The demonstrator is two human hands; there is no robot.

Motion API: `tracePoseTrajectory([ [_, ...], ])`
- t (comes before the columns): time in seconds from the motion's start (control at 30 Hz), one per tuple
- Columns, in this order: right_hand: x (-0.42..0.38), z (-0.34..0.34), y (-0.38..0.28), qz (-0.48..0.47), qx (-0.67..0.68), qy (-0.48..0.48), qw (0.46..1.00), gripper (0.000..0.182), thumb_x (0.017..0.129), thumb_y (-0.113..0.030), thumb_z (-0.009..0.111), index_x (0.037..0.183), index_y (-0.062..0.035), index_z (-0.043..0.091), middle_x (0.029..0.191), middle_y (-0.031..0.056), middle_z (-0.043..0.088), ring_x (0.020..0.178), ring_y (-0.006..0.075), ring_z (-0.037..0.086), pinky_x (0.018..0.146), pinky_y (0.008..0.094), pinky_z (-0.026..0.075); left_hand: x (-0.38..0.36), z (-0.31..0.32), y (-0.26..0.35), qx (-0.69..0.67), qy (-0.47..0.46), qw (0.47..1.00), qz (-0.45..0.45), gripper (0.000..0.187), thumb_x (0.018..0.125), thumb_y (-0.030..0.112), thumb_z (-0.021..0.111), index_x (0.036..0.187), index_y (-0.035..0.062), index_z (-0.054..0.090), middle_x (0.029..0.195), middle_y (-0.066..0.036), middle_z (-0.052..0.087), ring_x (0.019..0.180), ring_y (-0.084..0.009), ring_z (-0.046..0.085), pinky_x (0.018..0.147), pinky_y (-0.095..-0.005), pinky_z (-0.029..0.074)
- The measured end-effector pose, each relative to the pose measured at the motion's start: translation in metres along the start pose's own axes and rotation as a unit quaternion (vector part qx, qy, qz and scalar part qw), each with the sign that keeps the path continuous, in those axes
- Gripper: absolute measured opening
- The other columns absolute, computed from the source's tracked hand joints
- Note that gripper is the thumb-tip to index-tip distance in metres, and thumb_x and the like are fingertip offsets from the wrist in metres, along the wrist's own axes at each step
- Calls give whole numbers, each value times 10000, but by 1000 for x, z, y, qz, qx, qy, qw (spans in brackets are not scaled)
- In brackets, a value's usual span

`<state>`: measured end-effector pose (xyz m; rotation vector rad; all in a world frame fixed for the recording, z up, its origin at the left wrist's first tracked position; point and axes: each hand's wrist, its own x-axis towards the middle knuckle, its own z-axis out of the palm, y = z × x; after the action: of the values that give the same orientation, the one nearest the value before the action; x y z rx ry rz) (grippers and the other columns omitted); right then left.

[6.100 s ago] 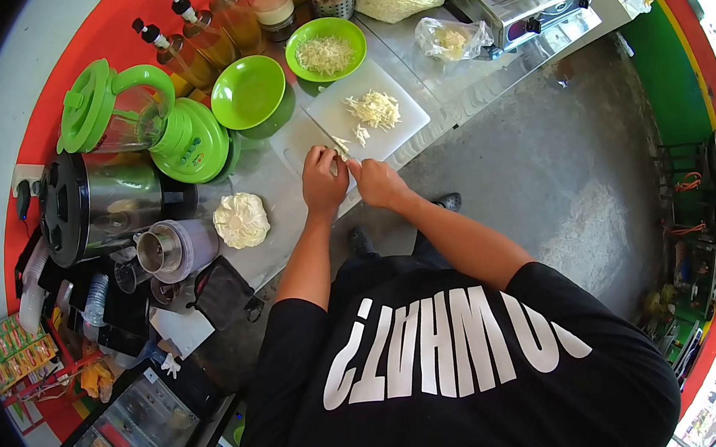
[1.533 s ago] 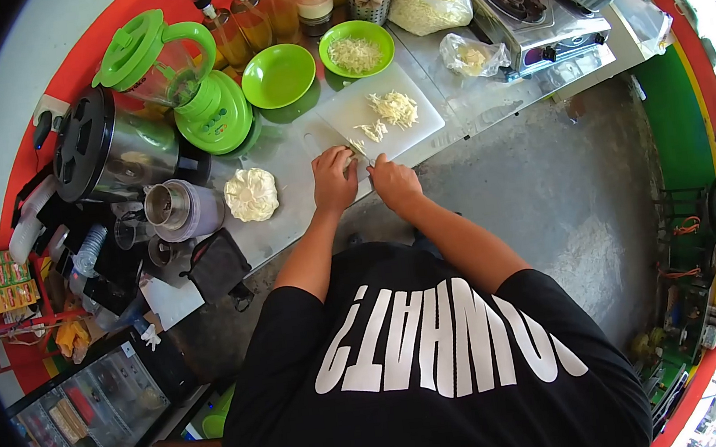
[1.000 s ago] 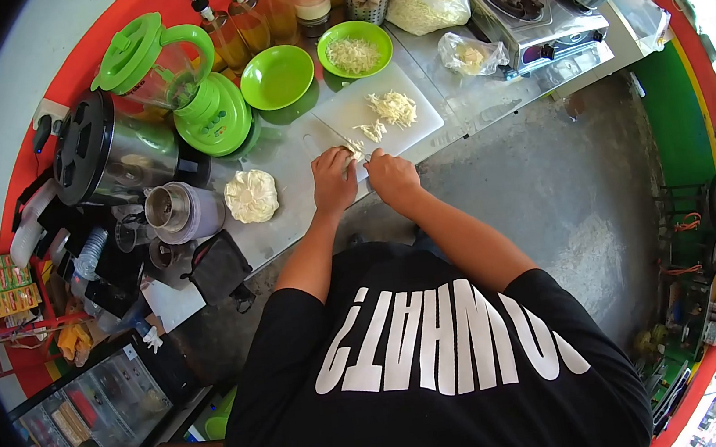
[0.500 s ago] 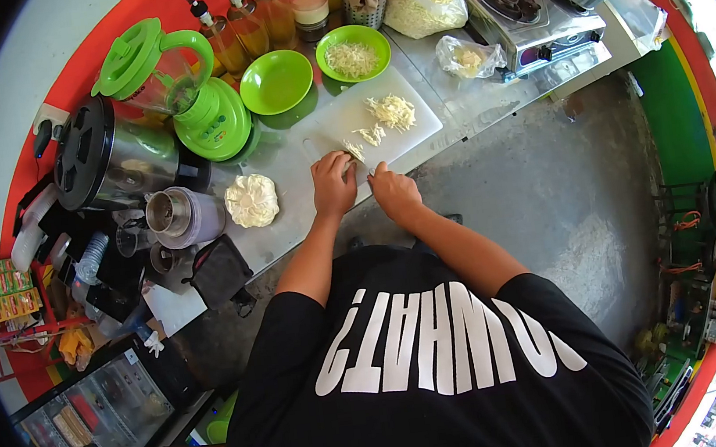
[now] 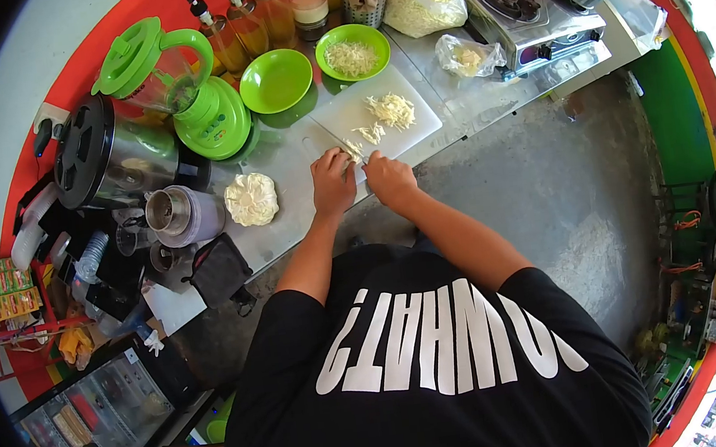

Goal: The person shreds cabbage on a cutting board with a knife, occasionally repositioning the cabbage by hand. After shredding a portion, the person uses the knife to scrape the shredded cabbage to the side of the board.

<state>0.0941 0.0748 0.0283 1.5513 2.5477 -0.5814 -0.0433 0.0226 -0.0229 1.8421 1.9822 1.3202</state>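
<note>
On the white cutting board (image 5: 417, 124), my left hand (image 5: 334, 180) presses curled fingers onto a small piece of cabbage (image 5: 353, 150) at the board's near edge. My right hand (image 5: 391, 177) is closed around the handle of a knife (image 5: 362, 161), just right of the left fingers; the thin blade is hard to make out. A heap of shredded cabbage (image 5: 392, 111) lies farther up the board, with a few loose shreds (image 5: 372, 135) between it and my hands. Left of the board sits a pale cabbage head (image 5: 251, 199).
Behind the board stand a green bowl (image 5: 277, 83), a second green bowl (image 5: 378, 39) with white shreds, and a bag of shredded cabbage (image 5: 426, 4). A green blender (image 5: 210, 125) is at left; a gas stove (image 5: 543, 30) and a small plastic bag (image 5: 470, 56) are at right.
My right hand has shifted slightly up and left with the knife, closer to the cabbage. The left hand has moved only a little. The bowls and cabbage heap are unchanged.
</note>
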Motion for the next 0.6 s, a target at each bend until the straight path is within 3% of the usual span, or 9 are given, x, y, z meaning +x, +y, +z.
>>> tracePoseTrajectory([
  [0.6, -21, 9, 1, 53, 45, -16, 997, 381, 1049, -371, 490, 1020, 6, 531, 888, 234, 725, 866, 395, 728, 746, 481, 577, 1, 1, -3, -13, 4, 1000, -9, 110, 821, 77, 714, 916, 64, 659, 970, -82, 663, 1030, -302, 619, 913, -422, 408],
])
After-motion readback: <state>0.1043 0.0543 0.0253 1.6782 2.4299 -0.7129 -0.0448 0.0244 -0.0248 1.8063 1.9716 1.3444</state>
